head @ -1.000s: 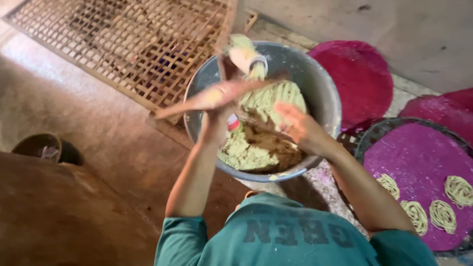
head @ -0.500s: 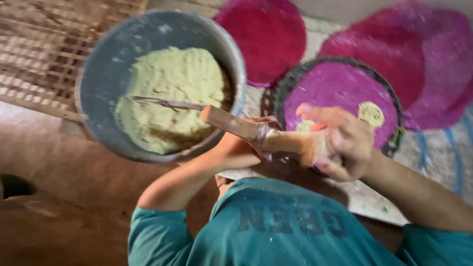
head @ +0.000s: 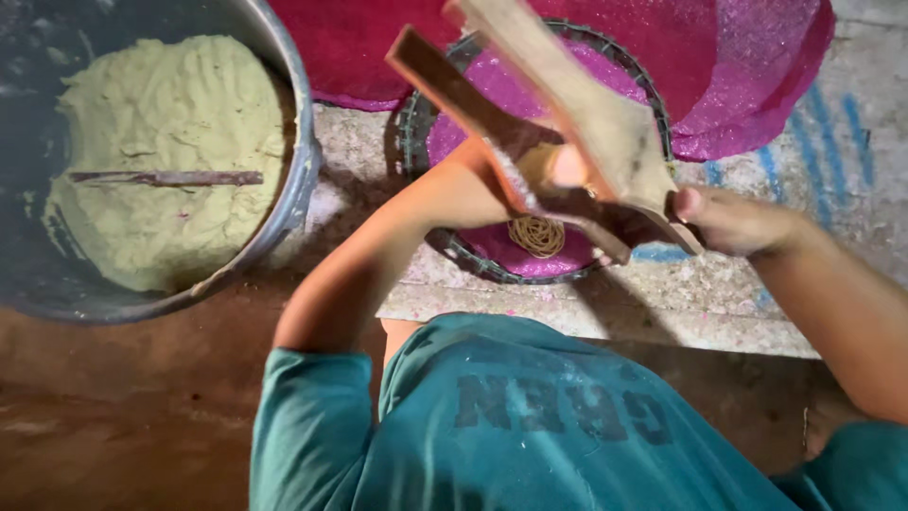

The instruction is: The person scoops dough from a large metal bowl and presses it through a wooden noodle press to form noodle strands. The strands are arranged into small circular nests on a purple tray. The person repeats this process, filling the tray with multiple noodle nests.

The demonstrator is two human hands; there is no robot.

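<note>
At far left a large metal basin (head: 301, 180) holds a mound of pale green dough (head: 161, 151), with a thin stick (head: 165, 177) lying across its top. The basin's rim stands close beside the round woven tray (head: 416, 114) covered in pink mesh, so there is little spare room on that side.

In the middle, the wooden press (head: 567, 142) is held over the tray, its two long handles splayed apart and angled up and away. Below it a small coil of noodle strands (head: 536, 236) lies on the mesh. The left hand (head: 492, 185) is mostly hidden behind the press; it seems to be closed around the lower handle, though I cannot tell its grip for sure. The right hand (head: 733, 220) is curled shut on the near end of the upper handle.

The step in hand looks like squeezing dough out into a coil. A next move would call for bringing the handles together steadily while keeping the press over the tray's bare mesh.

To the right, more pink mats (head: 766, 85) overlap on the floor (head: 662, 303), with open floor near the person's knees.
</note>
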